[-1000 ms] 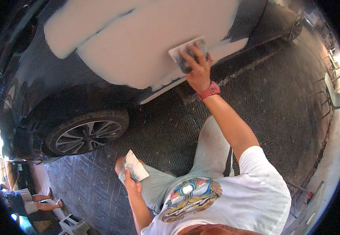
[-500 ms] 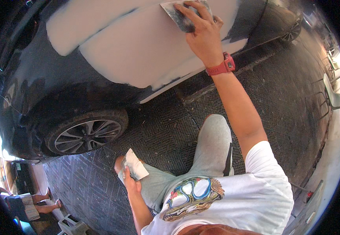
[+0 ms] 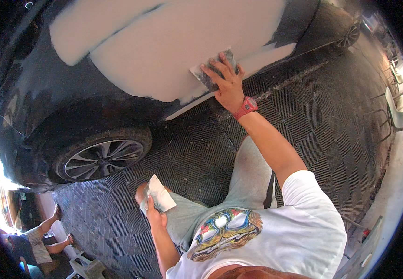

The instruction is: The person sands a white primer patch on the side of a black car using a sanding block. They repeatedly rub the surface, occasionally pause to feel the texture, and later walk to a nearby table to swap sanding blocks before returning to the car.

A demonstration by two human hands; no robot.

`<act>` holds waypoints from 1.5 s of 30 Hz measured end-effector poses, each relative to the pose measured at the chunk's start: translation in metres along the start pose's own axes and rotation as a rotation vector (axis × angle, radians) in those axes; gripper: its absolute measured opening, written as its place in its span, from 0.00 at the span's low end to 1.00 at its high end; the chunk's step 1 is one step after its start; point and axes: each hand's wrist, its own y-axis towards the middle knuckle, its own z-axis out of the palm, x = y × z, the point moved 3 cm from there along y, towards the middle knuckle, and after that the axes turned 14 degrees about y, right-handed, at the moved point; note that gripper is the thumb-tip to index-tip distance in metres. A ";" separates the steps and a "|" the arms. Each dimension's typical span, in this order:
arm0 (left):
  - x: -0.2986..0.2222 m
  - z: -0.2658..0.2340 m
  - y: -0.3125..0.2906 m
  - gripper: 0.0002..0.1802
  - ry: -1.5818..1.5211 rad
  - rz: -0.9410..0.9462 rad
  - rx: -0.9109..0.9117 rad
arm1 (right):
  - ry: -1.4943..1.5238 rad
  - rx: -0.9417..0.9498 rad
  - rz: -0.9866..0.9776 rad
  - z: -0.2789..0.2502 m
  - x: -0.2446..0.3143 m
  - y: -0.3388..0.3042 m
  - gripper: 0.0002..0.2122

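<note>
My right hand (image 3: 230, 88), with a red watch on the wrist, presses a flat grey putty spreader (image 3: 203, 79) against the lower part of a car door. Its fingers are spread over the blade. A wide pale filler patch (image 3: 150, 56) covers most of that dark panel, with the spreader lying over its lower edge. Down by my left knee, my left hand (image 3: 156, 217) grips a second putty spreader (image 3: 164, 199), a thin plate smeared grey and off-white. The thumb lies across this plate.
The dark car (image 3: 34, 88) stands ahead, its wheel (image 3: 104, 160) at left. Black ribbed matting (image 3: 192, 149) covers the floor. Another person (image 3: 39, 246) sits at the lower left near a grey plastic stool (image 3: 87, 267). Chairs (image 3: 394, 109) line the right side.
My right hand has swept the spreader down the door from the top of the view to the patch's lower edge. My left hand stays nearly where it was. The seated person's legs have shifted.
</note>
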 end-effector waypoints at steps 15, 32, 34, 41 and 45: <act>0.000 0.002 0.001 0.28 0.017 0.029 -0.039 | -0.012 -0.406 -0.101 -0.118 -0.048 0.110 0.37; -0.003 -0.002 -0.009 0.31 0.042 -0.002 -0.067 | 0.058 -0.265 -0.049 -0.033 -0.089 0.042 0.37; -0.009 0.009 -0.013 0.32 0.061 0.028 -0.055 | 0.065 -0.267 -0.040 -0.014 -0.102 0.021 0.38; -0.023 0.027 -0.029 0.30 0.120 0.119 -0.070 | 0.020 -0.367 -0.075 -0.064 -0.074 0.029 0.32; -0.005 0.001 -0.020 0.30 0.066 0.041 -0.076 | -0.004 -0.385 -0.056 -0.114 -0.046 0.093 0.34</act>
